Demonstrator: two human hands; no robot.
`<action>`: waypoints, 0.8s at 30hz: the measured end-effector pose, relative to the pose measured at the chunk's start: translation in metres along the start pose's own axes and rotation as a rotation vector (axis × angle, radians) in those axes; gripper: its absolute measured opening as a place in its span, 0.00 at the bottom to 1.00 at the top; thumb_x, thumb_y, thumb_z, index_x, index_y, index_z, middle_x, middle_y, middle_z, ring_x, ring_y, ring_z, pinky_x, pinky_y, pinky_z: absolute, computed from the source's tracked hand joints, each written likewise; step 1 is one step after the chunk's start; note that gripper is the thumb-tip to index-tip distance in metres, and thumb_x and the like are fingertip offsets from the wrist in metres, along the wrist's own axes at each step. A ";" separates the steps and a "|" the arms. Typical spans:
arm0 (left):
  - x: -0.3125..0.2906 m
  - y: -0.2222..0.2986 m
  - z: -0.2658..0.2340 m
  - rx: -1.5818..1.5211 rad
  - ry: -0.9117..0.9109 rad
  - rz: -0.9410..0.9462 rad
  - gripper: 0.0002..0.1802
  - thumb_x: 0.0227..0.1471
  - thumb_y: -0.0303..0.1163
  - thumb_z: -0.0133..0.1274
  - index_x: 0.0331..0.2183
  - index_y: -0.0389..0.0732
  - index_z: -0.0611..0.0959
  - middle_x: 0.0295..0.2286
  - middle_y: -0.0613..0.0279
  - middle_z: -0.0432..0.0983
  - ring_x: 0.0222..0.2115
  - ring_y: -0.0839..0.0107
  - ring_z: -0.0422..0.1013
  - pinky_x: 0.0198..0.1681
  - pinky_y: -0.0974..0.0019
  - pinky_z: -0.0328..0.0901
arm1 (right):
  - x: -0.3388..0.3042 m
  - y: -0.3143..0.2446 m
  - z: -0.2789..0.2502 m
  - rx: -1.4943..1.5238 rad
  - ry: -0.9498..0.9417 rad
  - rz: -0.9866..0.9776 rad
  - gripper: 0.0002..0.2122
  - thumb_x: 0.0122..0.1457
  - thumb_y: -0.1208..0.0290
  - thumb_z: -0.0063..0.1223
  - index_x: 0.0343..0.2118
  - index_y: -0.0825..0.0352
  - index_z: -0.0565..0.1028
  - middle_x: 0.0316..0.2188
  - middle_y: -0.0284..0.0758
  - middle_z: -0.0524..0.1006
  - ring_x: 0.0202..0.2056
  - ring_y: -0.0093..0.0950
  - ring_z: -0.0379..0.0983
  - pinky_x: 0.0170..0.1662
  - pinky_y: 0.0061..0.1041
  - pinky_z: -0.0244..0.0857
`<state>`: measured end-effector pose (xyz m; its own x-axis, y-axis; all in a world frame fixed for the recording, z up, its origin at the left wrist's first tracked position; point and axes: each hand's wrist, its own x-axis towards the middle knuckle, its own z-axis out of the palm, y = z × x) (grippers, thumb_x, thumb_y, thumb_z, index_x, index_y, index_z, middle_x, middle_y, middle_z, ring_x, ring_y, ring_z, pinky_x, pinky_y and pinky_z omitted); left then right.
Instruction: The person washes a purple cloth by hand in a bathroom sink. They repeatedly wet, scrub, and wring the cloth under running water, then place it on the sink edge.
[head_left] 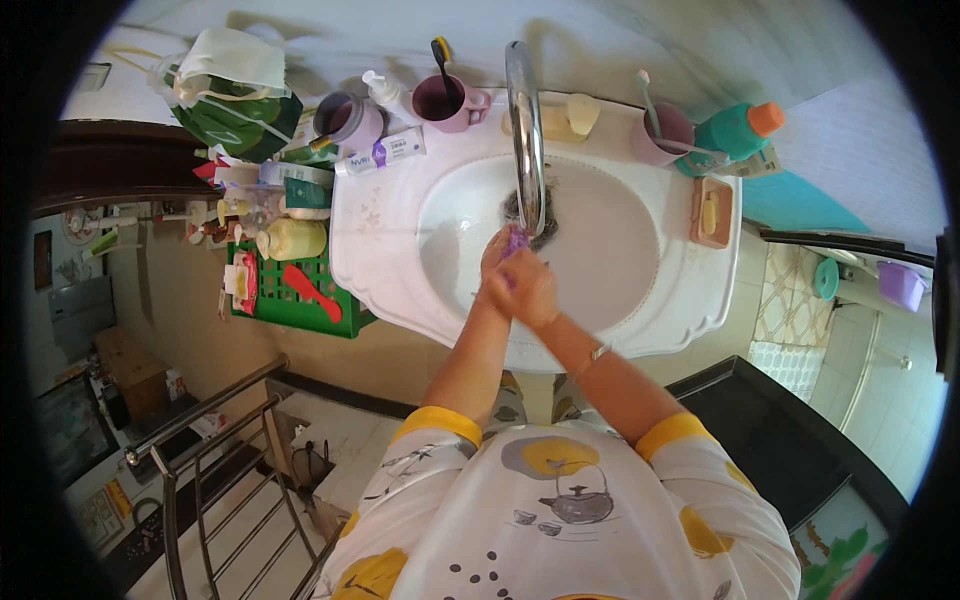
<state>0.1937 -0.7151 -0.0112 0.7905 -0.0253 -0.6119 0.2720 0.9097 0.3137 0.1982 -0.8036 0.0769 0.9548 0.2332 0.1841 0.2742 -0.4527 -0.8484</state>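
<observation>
Both my hands are together over the white oval sink (600, 265), just below the end of the tall chrome faucet (520, 110). A small purple thing (515, 241) shows between my fingers; its kind is not clear. My left hand (494, 256) is closed around it from the left. Over it, my right hand (530, 285) presses with curled fingers, partly hiding the left. Behind my hands, a dark grey, rough-looking patch (546, 228) lies at the bottom of the basin, partly covered by the faucet.
Along the counter's back stand a pink mug (470, 112) with a toothbrush, a toothpaste tube (385, 152), another pink cup (660, 140) and a teal bottle (728, 135). A soap dish (711, 213) sits at right. A green basket (290, 292) is at left; a metal railing (215, 440) stands lower left.
</observation>
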 end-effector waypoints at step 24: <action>-0.031 0.077 -0.013 1.170 0.160 0.201 0.18 0.46 0.30 0.48 0.41 0.36 0.74 0.36 0.56 0.74 0.35 0.65 0.71 0.37 0.65 0.66 | 0.039 0.091 -0.080 0.689 -0.440 0.927 0.19 0.55 0.59 0.51 0.38 0.74 0.72 0.30 0.34 0.76 0.26 0.23 0.72 0.28 0.21 0.67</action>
<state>0.1824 -0.6389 0.0225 0.8214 0.2019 -0.5335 0.5511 -0.0393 0.8335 0.2699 -0.9040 0.0467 0.5999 0.3960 -0.6952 -0.7301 -0.0845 -0.6781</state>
